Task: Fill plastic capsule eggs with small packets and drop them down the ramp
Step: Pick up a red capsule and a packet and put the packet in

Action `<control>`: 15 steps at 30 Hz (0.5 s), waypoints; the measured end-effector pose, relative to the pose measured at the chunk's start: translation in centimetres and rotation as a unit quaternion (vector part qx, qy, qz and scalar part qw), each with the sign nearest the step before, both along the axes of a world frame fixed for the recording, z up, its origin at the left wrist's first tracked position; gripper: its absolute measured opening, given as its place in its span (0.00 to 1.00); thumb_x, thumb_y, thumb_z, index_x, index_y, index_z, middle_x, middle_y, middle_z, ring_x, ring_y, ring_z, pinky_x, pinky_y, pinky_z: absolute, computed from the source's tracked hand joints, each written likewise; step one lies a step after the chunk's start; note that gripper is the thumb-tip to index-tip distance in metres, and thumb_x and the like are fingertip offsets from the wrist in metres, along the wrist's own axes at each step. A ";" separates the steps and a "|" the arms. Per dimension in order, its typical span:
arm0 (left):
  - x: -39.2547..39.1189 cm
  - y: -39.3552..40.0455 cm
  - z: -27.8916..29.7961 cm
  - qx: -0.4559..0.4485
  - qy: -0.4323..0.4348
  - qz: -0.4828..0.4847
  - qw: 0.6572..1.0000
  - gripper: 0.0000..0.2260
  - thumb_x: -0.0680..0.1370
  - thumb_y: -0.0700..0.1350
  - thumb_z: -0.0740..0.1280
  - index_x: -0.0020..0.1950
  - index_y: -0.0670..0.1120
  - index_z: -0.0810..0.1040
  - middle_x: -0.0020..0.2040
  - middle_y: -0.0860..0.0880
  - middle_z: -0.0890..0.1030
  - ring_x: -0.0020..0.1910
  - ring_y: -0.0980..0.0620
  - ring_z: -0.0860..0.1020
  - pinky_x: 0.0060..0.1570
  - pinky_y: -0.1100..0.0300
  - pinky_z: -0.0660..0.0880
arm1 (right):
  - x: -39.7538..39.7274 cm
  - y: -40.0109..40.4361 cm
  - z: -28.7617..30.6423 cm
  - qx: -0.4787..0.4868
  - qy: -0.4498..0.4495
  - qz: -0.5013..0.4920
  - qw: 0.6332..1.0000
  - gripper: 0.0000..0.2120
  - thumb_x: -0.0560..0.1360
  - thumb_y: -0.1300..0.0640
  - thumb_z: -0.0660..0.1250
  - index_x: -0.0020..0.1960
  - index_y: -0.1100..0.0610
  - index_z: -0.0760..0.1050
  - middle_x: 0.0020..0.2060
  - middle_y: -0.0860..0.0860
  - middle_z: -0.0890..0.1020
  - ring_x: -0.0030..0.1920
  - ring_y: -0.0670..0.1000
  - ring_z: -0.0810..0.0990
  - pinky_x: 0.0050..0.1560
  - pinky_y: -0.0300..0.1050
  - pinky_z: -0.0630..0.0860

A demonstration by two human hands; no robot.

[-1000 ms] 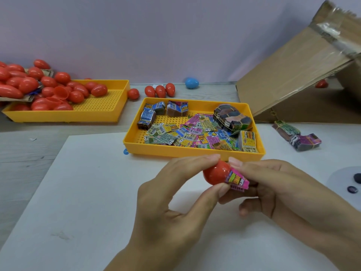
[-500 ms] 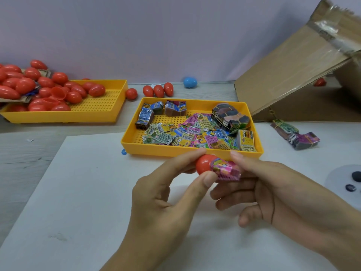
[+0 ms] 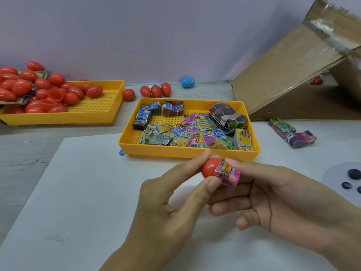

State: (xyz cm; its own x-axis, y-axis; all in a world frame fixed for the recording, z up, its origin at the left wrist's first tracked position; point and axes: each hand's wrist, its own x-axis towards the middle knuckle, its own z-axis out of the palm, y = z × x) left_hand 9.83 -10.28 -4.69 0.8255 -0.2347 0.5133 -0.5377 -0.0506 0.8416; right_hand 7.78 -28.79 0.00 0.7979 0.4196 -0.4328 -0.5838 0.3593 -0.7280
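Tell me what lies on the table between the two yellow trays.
In the head view, one red egg lies on the bare table between the egg tray and the packet tray; three more stand just behind.

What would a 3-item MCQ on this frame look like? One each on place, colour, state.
1. Where do the loose packets lie?
A. in the near tray
B. on the ramp
C. in the far tray

2. What colour is the lone egg by the wall?
A. green
B. blue
C. yellow

3. What state is the held egg half in?
A. closed
B. empty
C. packet sticking out

Answers: 1 A, they cover the floor of the near tray. 2 B, it is blue among red ones. 3 C, the pink packet juts from it, left hand on the half, right hand on the packet.
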 end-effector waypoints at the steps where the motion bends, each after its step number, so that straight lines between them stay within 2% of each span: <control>1: 0.0 0.0 0.0 0.000 0.004 -0.002 1.000 0.19 0.76 0.53 0.69 0.67 0.54 0.77 0.57 0.63 0.83 0.57 0.61 0.82 0.56 0.69 0.75 | 0.0 0.0 0.0 0.007 0.005 0.001 1.000 0.22 0.67 0.47 0.75 0.54 0.61 0.84 0.47 0.63 0.85 0.44 0.56 0.87 0.30 0.42 0.81; 4: 0.1 0.1 0.0 -0.007 0.019 -0.014 1.000 0.19 0.76 0.51 0.69 0.67 0.56 0.77 0.57 0.62 0.84 0.58 0.59 0.82 0.57 0.64 0.77 | 0.0 0.1 -0.1 0.019 0.011 -0.007 1.000 0.21 0.68 0.48 0.77 0.54 0.62 0.84 0.47 0.63 0.85 0.43 0.57 0.87 0.31 0.43 0.81; 8: 0.1 0.0 -0.2 -0.016 0.021 -0.010 1.000 0.20 0.73 0.52 0.73 0.65 0.57 0.79 0.54 0.60 0.85 0.56 0.57 0.84 0.57 0.61 0.78 | 0.0 0.3 -0.2 0.004 0.004 -0.022 1.000 0.18 0.68 0.49 0.72 0.52 0.60 0.85 0.43 0.61 0.85 0.41 0.56 0.86 0.29 0.43 0.81; 11: 0.2 0.0 -0.4 -0.021 0.005 0.006 1.000 0.20 0.71 0.52 0.75 0.63 0.57 0.81 0.53 0.60 0.85 0.54 0.57 0.84 0.55 0.63 0.78 | 0.0 0.5 -0.2 -0.020 -0.009 -0.030 0.999 0.20 0.69 0.46 0.71 0.52 0.59 0.85 0.42 0.59 0.85 0.42 0.56 0.86 0.30 0.44 0.80; 15: 0.3 0.0 -0.1 -0.013 -0.014 0.005 1.000 0.21 0.73 0.53 0.75 0.65 0.55 0.80 0.56 0.62 0.84 0.55 0.58 0.84 0.56 0.65 0.77 | 0.0 0.6 0.2 -0.043 -0.052 -0.047 0.997 0.22 0.69 0.40 0.72 0.53 0.56 0.85 0.43 0.56 0.85 0.43 0.53 0.85 0.31 0.43 0.80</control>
State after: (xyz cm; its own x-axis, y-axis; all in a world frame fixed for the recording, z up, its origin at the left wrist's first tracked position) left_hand 10.10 -10.30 -4.78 0.8132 -0.2122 0.5419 -0.5604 -0.0344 0.8275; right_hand 7.74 -28.20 0.17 0.8743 0.3065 -0.3764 -0.4703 0.3430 -0.8131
